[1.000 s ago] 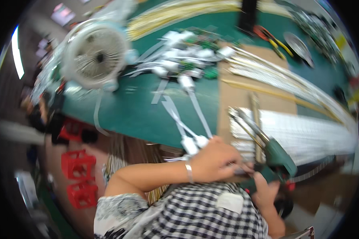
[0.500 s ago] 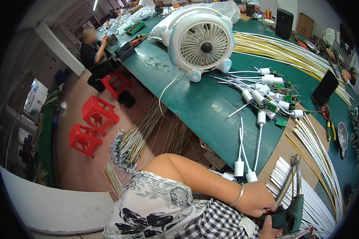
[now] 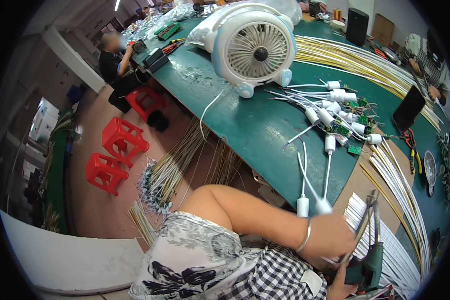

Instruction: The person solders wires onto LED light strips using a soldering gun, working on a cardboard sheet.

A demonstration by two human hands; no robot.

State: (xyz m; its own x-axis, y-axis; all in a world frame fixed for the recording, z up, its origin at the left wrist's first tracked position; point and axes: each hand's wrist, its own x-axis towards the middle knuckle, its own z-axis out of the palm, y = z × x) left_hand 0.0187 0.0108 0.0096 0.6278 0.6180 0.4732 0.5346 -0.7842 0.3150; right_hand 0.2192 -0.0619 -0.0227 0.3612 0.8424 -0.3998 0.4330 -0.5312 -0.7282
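Observation:
My left hand (image 3: 330, 236), a bangle on its wrist, is curled and blurred beside the metal prongs of a green gun-shaped tool (image 3: 371, 267). Its fingertips point down and what they pinch is hidden. Touching its far side is a blurred white cylindrical lamp holder (image 3: 323, 206) on a white wire. A second white lamp holder (image 3: 302, 206) stands just left of that one. Only part of my right hand (image 3: 341, 286) shows at the lower edge, thumb up against the dark part by the green tool. Its other fingers are out of sight, so its grip is unclear.
White-wired lamp holders with green circuit boards (image 3: 342, 117) lie heaped on the green table (image 3: 255, 130). A white fan (image 3: 255, 50), a phone (image 3: 409, 110), pliers (image 3: 412, 155) and white strips (image 3: 375, 235) are around. Red stools (image 3: 125, 140) and a seated person (image 3: 116, 70) are left.
My left hand has moved slightly up and right, now blurred. The nearest white lamp holder has shifted up and right with it. My right hand and the green tool stay nearly in place.

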